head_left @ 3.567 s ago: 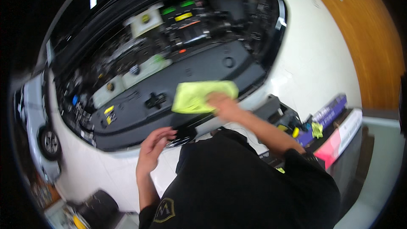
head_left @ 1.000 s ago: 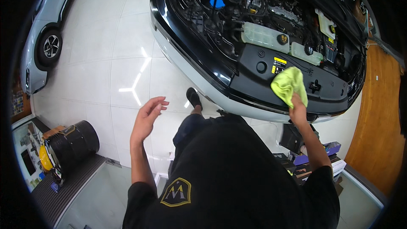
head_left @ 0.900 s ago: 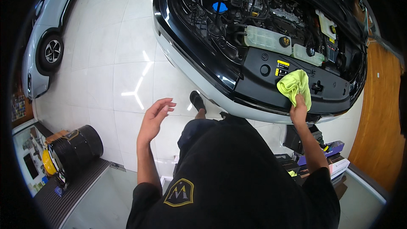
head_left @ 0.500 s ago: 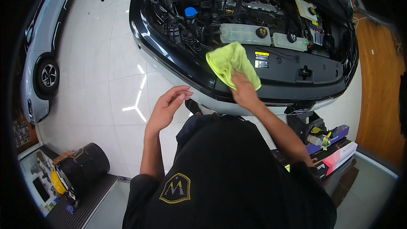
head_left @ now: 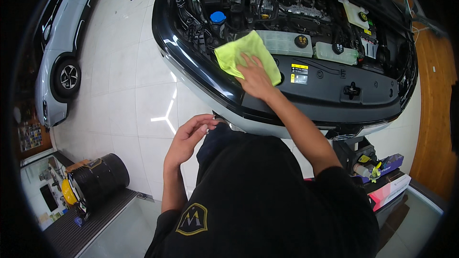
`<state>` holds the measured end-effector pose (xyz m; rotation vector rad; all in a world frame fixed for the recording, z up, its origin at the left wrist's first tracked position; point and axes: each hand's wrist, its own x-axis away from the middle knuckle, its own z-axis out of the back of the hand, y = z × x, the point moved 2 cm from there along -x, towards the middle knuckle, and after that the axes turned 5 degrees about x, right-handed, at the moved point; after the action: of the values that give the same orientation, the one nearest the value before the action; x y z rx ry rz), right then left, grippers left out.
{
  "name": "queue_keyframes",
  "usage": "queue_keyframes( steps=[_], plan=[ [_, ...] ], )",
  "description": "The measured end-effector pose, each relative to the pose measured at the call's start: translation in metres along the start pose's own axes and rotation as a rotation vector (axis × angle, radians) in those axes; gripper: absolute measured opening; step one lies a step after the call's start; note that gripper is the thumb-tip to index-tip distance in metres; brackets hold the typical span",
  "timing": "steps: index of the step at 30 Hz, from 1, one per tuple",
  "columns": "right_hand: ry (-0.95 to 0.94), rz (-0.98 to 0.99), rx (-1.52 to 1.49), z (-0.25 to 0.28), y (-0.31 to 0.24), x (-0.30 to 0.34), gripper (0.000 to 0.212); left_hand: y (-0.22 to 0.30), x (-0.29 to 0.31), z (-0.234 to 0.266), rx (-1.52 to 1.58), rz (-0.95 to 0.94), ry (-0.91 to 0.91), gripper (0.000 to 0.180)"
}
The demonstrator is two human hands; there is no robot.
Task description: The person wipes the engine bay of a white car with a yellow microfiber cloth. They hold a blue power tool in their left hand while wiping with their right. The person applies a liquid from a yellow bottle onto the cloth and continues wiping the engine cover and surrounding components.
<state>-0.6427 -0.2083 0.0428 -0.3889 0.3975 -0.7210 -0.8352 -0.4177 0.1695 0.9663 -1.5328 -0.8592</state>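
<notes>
My right hand (head_left: 256, 80) presses a yellow-green microfiber cloth (head_left: 235, 52) with fingers spread over it. The cloth lies across the front left of the engine bay, over the edge of the black front cover (head_left: 325, 91) and the glossy black body panel. Beneath the cloth, the surface is hidden. My left hand (head_left: 187, 138) hovers in front of the car's bumper, fingers loosely curved, thumb a little apart, apparently holding nothing. Beyond the cloth sit a translucent coolant tank (head_left: 277, 43) with a black cap and a blue reservoir cap (head_left: 218, 17).
A silver car (head_left: 64, 52) stands at the left on white tiles. Left of me is a black drum (head_left: 107, 177) beside a ribbed mat. Near my right elbow are a black holder with bottles (head_left: 361, 162) and a pink-and-white box (head_left: 392, 192).
My right hand has moved the cloth left and farther over the panel, and its fingers now spread flatter on it. The left hand sits slightly lower, and the view has shifted a little.
</notes>
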Motion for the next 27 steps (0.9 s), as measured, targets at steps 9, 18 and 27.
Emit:
queue_keyframes(
  steps=[9, 18, 27],
  plan=[
    [-0.307, 0.015, 0.335, 0.022, -0.008, -0.021, 0.035, 0.019, -0.021, 0.096, -0.06, -0.072, -0.05, 0.034],
    [-0.263, -0.265, 0.382, 0.007, -0.044, -0.029, 0.038, 0.028, -0.061, 0.172, -0.093, -0.091, -0.168, 0.034],
    [-0.245, -0.456, 0.399, -0.01, -0.063, -0.043, 0.041, 0.041, -0.094, 0.189, -0.077, -0.108, -0.336, 0.035]
  ],
)
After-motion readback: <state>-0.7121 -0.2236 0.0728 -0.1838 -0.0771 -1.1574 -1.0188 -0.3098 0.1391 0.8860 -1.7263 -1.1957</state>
